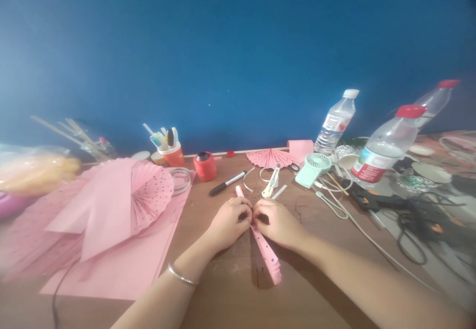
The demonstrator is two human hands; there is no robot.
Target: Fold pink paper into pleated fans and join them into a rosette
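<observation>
Bare forearms up close, then left hand and right hand in one close grip, pinching a folded strip of dotted pink paper over the middle of the desk. Probably light, springy and easy to crease or tear, so best taken by the stacked folds, not the flaring near end. Farther across brown wood, pen, green fan and bottles; behind, plain blue wall.

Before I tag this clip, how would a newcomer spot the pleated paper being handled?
Below the blue wall is a brown table, where the left hand and right hand meet. They hold a dotted pink strip, its pleats gathered narrow, unlike the spread pink fan behind.
</observation>
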